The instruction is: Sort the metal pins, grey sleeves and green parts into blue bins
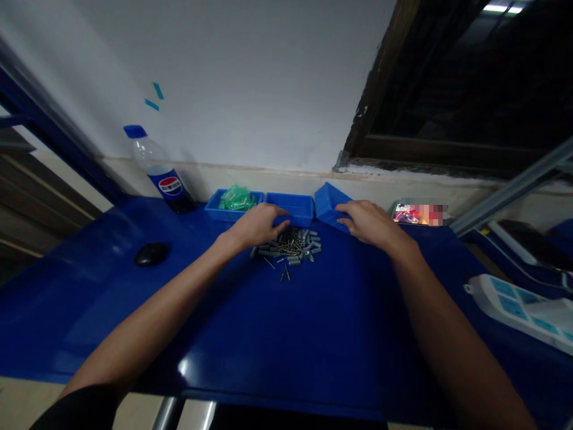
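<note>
My right hand [366,222] grips the near edge of a small blue plastic bin [329,200], which stands tilted at the right end of a row. My left hand [262,224] hovers over the left side of a loose pile, its thumb and index finger apart with nothing seen between them. The pile holds grey cylindrical pieces [294,260] and thin metal pins [293,243]. Just behind it stands the middle blue bin [308,206], close to my left fingertips; whether they touch it I cannot tell. A left blue bin [215,206] contains green translucent pieces [237,198].
On the blue tabletop [277,346] a black mouse [151,254] lies at left. A cola bottle [163,173] stands against the wall behind it. A lit phone [416,214] leans at the back right. At the right edge is a white case with blue compartments [514,307].
</note>
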{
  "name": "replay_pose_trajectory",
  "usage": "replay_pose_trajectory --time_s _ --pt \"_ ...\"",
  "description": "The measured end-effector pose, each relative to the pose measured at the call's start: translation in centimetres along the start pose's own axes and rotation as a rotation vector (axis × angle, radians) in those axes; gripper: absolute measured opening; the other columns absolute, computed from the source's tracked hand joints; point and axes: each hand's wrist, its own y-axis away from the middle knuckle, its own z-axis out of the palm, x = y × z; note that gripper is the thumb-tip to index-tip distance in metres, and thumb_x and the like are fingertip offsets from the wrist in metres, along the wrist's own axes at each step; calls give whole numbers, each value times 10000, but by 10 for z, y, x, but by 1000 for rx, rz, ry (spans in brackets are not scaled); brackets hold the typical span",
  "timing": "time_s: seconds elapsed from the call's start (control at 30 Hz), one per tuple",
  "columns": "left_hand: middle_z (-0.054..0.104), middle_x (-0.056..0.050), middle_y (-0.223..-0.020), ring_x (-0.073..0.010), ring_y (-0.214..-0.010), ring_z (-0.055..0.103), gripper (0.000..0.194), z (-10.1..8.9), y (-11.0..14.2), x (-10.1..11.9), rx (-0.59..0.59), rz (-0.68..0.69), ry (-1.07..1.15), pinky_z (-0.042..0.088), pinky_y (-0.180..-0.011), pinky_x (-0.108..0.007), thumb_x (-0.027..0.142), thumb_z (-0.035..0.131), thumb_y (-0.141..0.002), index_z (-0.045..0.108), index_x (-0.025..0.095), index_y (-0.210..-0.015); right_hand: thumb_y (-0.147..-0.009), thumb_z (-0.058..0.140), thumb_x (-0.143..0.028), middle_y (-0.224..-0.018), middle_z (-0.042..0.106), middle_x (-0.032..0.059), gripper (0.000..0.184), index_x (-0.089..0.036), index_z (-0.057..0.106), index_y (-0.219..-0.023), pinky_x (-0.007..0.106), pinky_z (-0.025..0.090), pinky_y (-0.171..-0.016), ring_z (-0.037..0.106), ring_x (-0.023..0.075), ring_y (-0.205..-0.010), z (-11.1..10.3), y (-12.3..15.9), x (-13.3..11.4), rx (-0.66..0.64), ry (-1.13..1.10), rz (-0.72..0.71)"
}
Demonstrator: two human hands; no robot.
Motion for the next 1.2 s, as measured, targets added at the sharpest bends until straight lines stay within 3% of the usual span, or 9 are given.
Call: replay_pose_trajectory --time_s 0.13,0.3,0.47,0.53,0.63,0.73,0.87,1.03,1.2 --pt "714 -213 -1318 -325 -1213 687 486 1 0 1 -23 1 -32 503 -1092 -473 369 496 -1004 706 78 -1332 -910 597 -118 -1147 765 161 408 -229 750 -1271 384 486 -781 717 319 -1005 27 -8 -3 -54 112 45" --pt "699 -229 -1331 -336 -1229 673 506 4 0 -2 -40 18 -57 492 -1101 -488 361 493 -1004 676 64 -1370 -878 543 -57 -1114 744 151 491 -236 768 -1277 380 490 -799 707 291 -964 45 -11 4 -52 91 4" --pt "681 -185 -1352 -297 -1210 662 444 -7 3 -3 -59 89 -37 493 -1077 -448 340 545 -966 710 129 -1321 -910 583 -179 -1099 734 131 419 -186 727 -1304 377 512 -829 679 224 -838 38 -12 5 47 -160 -72" --pt "715 -170 -1252 -277 -1101 690 387 -18 6 -1 -68 120 -22 523 -986 -406 311 614 -914 746 134 -1232 -881 633 -200 -978 747 110 308 -161 760 -1159 367 519 -779 667 200 -744 26 -10 -4 52 -261 -61" --pt "759 -81 -856 -194 -755 688 155 -32 12 4 -297 80 69 506 -710 -299 209 692 -817 784 157 -931 -869 697 -269 -708 733 49 126 -172 766 -911 312 517 -639 682 180 -626 9 -2 -32 -268 -557 -80" --pt "727 -30 -679 -154 -610 639 61 -37 19 10 -542 -20 121 435 -585 -253 109 731 -729 748 167 -722 -870 739 -347 -740 786 59 202 -169 782 -955 289 570 -673 758 194 -689 7 8 -68 -679 -811 -181" --pt "711 -26 -615 -165 -584 655 91 -31 24 15 -764 -145 134 441 -548 -247 87 718 -740 745 148 -678 -852 761 -327 -842 826 112 298 -120 803 -1062 268 591 -663 798 223 -767 26 13 -110 -815 -851 -154" --pt "785 -67 -786 -198 -703 700 196 -27 26 8 -744 -73 223 494 -616 -270 54 680 -755 808 138 -877 -855 760 -291 -964 837 133 356 -132 795 -1172 313 634 -737 810 254 -865 50 11 -124 -563 -815 -19" --pt "768 -49 -738 -185 -672 690 169 -44 37 -10 -667 -98 309 501 -649 -266 134 646 -824 808 164 -865 -891 726 -335 -1042 827 145 366 -147 783 -1200 364 653 -834 801 259 -932 44 15 -122 -421 -858 2"
